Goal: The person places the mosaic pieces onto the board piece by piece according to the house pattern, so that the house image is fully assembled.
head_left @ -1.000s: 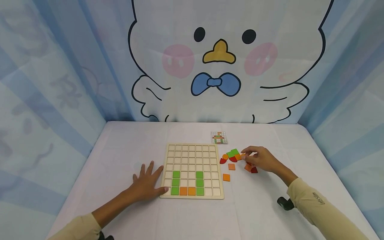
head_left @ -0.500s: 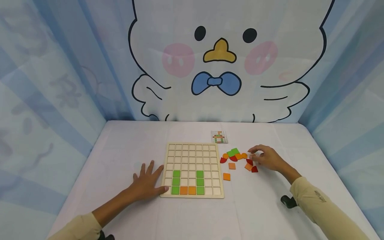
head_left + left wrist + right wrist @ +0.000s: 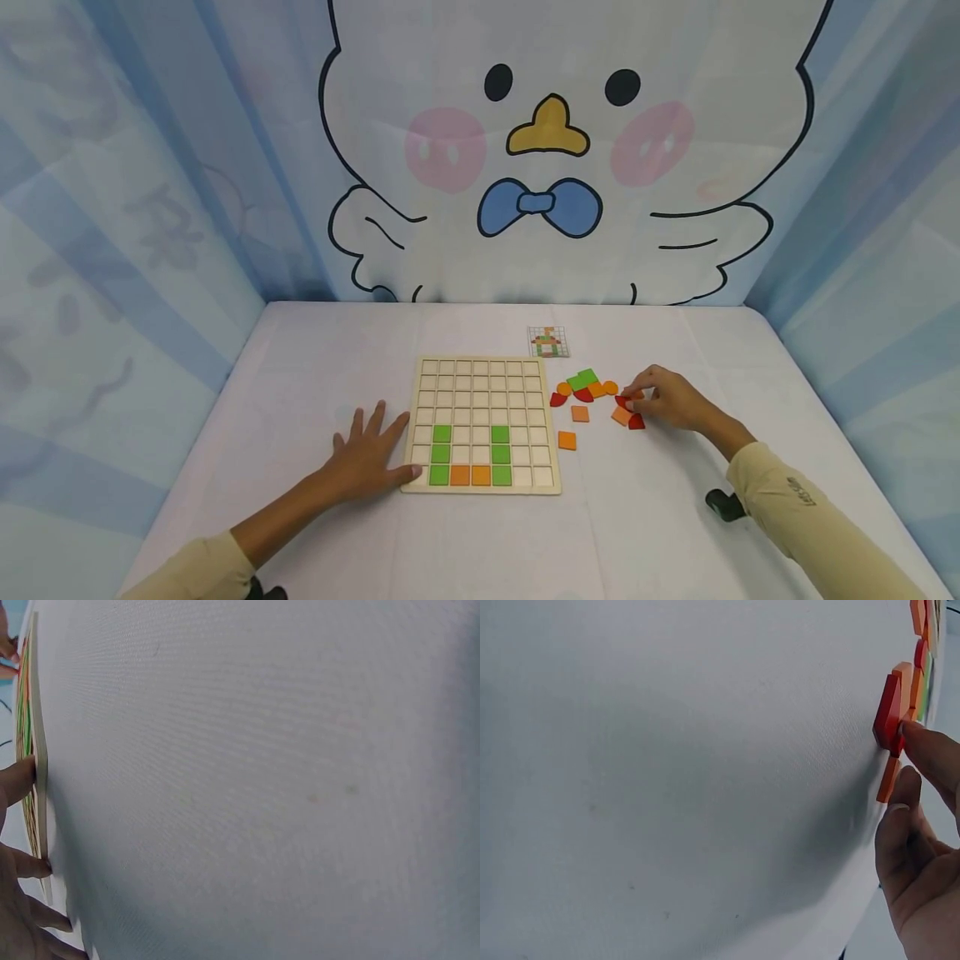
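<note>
In the head view, a wooden grid board holds green square tiles in two columns and orange square tiles between them on the bottom row. My left hand lies with spread fingers at the board's left edge, its thumb on the lower left corner. My right hand is at the right end of the loose pieces. In the right wrist view, one fingertip touches a red piece; another is beside an orange piece. Whether they pinch a piece cannot be told.
A small pattern card lies behind the board's right corner. Loose green pieces, an orange disc, a red piece and orange squares lie right of the board. A printed curtain stands behind the table.
My right hand has moved slightly right, uncovering an orange disc, then its fingertips have come down at the red and orange pieces. My left hand and the board tiles stay the same.
</note>
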`<move>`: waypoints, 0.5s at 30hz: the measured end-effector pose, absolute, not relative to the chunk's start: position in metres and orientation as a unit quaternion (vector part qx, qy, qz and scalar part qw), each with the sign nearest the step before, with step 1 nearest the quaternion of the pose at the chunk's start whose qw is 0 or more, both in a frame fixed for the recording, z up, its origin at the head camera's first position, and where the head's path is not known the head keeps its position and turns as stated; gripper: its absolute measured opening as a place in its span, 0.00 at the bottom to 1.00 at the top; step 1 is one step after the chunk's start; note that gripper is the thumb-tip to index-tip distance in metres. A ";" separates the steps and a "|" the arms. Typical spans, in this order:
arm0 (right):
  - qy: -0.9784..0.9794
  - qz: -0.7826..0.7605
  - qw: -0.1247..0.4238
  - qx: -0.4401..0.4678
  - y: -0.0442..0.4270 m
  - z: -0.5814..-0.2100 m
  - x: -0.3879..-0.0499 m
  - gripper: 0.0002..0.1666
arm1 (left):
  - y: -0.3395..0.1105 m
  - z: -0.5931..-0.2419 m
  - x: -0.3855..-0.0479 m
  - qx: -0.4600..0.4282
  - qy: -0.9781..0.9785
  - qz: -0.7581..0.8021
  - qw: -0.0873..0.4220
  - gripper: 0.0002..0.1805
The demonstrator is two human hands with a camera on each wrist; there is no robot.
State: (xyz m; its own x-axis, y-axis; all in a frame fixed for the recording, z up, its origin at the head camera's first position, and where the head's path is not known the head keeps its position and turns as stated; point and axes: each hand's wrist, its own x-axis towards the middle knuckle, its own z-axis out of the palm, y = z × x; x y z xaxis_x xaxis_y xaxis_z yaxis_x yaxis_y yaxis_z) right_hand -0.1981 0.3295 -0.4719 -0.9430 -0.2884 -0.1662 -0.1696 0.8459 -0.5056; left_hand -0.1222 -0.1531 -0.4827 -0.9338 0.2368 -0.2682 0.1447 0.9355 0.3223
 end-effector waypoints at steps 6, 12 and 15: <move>0.955 -0.244 0.131 -0.110 0.330 -0.474 -0.201 0.14 | -0.154 -0.485 -0.124 0.097 0.972 0.150 0.152 0.49; 0.957 -0.238 0.126 -0.108 0.327 -0.475 -0.200 0.14 | -0.153 -0.483 -0.123 0.097 0.972 0.152 0.152 0.49; 0.956 -0.239 0.122 -0.114 0.326 -0.473 -0.199 0.12 | -0.153 -0.482 -0.122 0.097 0.971 0.153 0.154 0.49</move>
State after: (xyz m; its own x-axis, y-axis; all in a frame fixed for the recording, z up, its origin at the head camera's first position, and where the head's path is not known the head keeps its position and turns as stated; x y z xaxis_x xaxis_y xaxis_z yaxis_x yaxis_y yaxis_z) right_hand -0.1986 0.3262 -0.4734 -0.9439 -0.2771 -0.1793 -0.1600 0.8593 -0.4857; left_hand -0.1222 -0.1527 -0.4822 -0.9339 0.2360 -0.2687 0.1420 0.9342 0.3272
